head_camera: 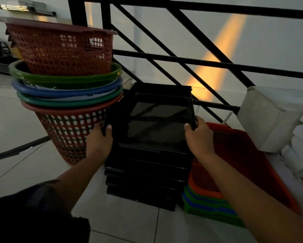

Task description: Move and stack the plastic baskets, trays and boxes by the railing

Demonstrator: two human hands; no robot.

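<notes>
Now both hands, left [101,137] and right [198,137], grip the top black tray's [157,123] side edges.

Indoor stair landing: black railing [182,60], tiled floor [15,155].

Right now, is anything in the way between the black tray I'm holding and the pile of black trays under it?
Nothing visible. Left hand and right hand grip the top black tray by its sides, directly over the black tray stack. The round basket stack sits close on the left.

Glossy black tray [157,123], tilted atop black tray stack [143,179] beside railing [191,60]
</notes>
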